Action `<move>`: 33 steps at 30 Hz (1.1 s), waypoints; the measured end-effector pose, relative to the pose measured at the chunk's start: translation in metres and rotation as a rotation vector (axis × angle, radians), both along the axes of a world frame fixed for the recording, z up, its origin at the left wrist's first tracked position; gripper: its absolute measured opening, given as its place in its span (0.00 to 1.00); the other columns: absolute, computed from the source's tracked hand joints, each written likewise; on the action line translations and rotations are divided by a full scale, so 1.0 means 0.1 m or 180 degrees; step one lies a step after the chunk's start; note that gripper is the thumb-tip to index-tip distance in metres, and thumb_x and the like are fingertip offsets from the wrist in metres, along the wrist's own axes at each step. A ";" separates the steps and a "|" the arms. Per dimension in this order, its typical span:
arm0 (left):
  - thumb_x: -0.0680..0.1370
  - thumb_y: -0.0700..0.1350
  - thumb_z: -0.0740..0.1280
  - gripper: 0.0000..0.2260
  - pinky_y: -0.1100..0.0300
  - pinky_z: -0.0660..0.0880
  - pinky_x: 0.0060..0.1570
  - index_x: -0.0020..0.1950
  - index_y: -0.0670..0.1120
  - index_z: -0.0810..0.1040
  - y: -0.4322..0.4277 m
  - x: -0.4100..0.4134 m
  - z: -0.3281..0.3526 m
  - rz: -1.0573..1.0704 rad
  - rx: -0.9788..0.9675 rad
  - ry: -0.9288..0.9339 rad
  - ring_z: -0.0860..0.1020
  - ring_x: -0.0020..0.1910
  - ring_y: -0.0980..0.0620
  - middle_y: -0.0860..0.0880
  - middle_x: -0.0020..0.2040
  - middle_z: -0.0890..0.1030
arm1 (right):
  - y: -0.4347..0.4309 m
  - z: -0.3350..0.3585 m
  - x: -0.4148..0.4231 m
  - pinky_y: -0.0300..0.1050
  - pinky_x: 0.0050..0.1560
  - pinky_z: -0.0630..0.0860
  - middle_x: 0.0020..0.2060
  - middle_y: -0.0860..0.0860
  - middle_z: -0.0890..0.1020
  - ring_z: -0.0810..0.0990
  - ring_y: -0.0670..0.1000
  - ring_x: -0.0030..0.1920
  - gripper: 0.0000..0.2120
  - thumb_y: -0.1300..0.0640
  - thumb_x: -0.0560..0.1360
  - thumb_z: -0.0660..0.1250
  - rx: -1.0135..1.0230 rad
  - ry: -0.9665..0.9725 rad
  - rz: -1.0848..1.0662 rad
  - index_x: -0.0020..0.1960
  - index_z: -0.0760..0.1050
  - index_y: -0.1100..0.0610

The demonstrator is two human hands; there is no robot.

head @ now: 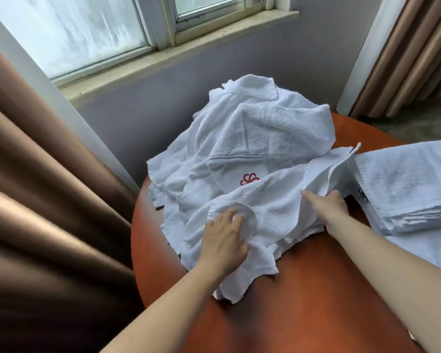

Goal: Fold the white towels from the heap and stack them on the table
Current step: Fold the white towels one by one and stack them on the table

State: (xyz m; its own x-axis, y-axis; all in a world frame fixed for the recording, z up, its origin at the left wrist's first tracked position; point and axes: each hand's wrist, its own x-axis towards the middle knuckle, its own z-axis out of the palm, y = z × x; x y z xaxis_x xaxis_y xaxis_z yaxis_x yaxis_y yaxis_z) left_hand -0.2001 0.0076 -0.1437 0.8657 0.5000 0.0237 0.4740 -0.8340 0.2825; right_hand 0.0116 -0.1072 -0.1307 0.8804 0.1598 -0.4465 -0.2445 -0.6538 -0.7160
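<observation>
Two bare hands at work on a heap of white towels (252,149), which lies crumpled on the far left part of a round reddish-brown table (303,301); one towel in the heap shows a red embroidered emblem (249,179). Left hand (224,240): fingers nearly straight and slightly spread, resting flat on a rounded fold at the near side of the heap, clasping nothing. Right hand (329,202): reaches into the right side of the heap with the forefinger extended; the other fingertips are tucked beneath a raised fold of the uppermost towel (278,200), so it cannot be told whether they clasp it. Stack of folded towels (405,189): on the table's right side, just beside the heap, edges layered toward the viewer, a dark emblem (363,194) at its left edge. Background: window (87,29) with pale sill (163,59) above a grey wall; brown curtains (49,200) at either side.
</observation>
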 end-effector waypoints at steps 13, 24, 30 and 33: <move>0.75 0.43 0.64 0.15 0.57 0.69 0.50 0.62 0.44 0.74 0.03 0.64 0.09 -0.0185 -0.0440 -0.0450 0.74 0.59 0.48 0.50 0.67 0.70 | 0.16 0.00 0.23 0.50 0.50 0.73 0.59 0.56 0.75 0.75 0.60 0.58 0.26 0.49 0.71 0.72 0.0097 0.0173 -0.0268 0.63 0.69 0.60; 0.70 0.56 0.66 0.24 0.58 0.69 0.60 0.62 0.45 0.76 -0.02 1.45 0.56 0.0774 -0.2842 -0.1351 0.73 0.60 0.53 0.49 0.60 0.74 | 0.07 0.12 0.07 0.41 0.44 0.65 0.44 0.56 0.76 0.76 0.58 0.47 0.03 0.63 0.71 0.64 0.0377 -0.1849 0.1923 0.38 0.73 0.60; 0.61 0.52 0.72 0.27 0.55 0.78 0.50 0.59 0.51 0.75 -0.02 1.42 0.50 0.0735 -0.3476 -0.1090 0.81 0.46 0.52 0.47 0.51 0.82 | -0.14 0.10 -0.24 0.41 0.45 0.71 0.41 0.52 0.78 0.75 0.54 0.47 0.07 0.55 0.60 0.63 0.0644 -0.1976 0.3289 0.35 0.75 0.56; 0.60 0.45 0.69 0.21 0.63 0.76 0.38 0.53 0.49 0.77 -0.04 1.28 0.48 0.1138 -0.3821 -0.1547 0.79 0.35 0.56 0.49 0.41 0.81 | -0.15 0.24 -0.38 0.34 0.46 0.71 0.39 0.49 0.77 0.76 0.46 0.44 0.09 0.53 0.63 0.68 0.1779 -0.0823 0.2200 0.38 0.72 0.56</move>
State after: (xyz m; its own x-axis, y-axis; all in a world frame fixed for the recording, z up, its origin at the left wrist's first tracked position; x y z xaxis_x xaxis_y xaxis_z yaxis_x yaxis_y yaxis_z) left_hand -0.0722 0.0036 -0.0955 0.7133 0.6235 -0.3202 0.2556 0.1940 0.9471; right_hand -0.0268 -0.1222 -0.1071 0.5707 0.8196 0.0509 0.2827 -0.1379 -0.9492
